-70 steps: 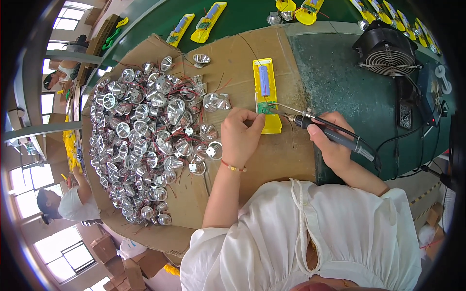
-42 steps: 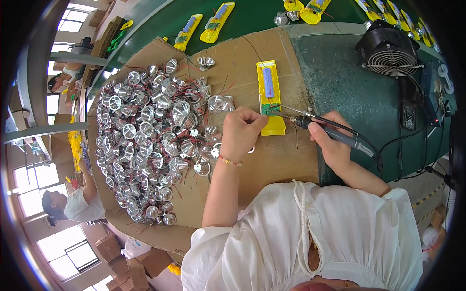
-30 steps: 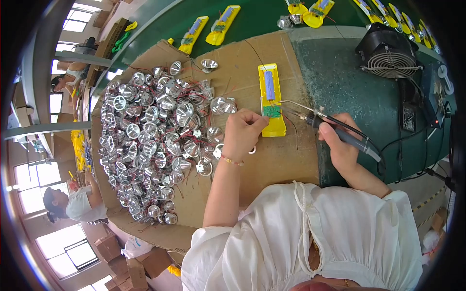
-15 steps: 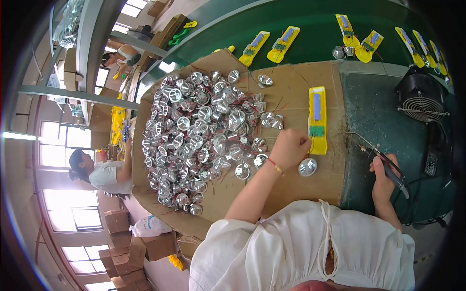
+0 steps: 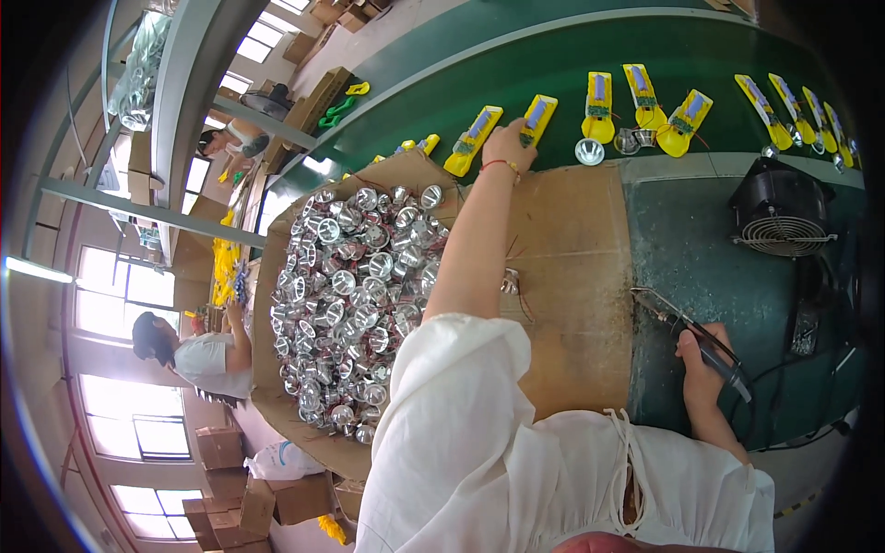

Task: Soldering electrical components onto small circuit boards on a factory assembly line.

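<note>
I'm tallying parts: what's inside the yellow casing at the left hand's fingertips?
In the yellow casing, a purple cylindrical cell and part of a green circuit board show. The left hand covers part of the near end; what lies there is hidden.

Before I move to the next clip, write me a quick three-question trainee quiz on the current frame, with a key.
1. Which hand holds the soldering iron?
2. True or false: the black fan stands to the right of the heaped silver reflectors.
3. The left hand is nearest to: (a) the black fan, (b) a yellow housing with a green circuit board, (c) the soldering iron.

Key:
1. The right hand.
2. True.
3. b.
</note>
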{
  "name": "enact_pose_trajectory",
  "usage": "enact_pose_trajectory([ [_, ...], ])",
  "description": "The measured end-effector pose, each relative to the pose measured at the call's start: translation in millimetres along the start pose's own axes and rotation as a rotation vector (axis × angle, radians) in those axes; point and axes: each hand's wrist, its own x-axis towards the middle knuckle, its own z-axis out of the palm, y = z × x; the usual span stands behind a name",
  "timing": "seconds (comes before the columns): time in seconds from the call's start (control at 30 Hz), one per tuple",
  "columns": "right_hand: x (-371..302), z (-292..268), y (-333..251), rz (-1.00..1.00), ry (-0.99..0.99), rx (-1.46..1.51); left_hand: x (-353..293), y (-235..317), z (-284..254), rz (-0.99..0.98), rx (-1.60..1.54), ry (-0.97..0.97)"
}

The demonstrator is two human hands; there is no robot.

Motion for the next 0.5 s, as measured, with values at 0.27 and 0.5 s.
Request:
enact_pose_trajectory([
  [0.27,0,-8,-2,0.056,0.025,-0.005,-170,78,-17,0.147,-0.288,0.129],
  [0.5,-3,-8,-8,0.043,-0.037,0.075,-280,76,-44,-0.286,-0.45,0.26],
])
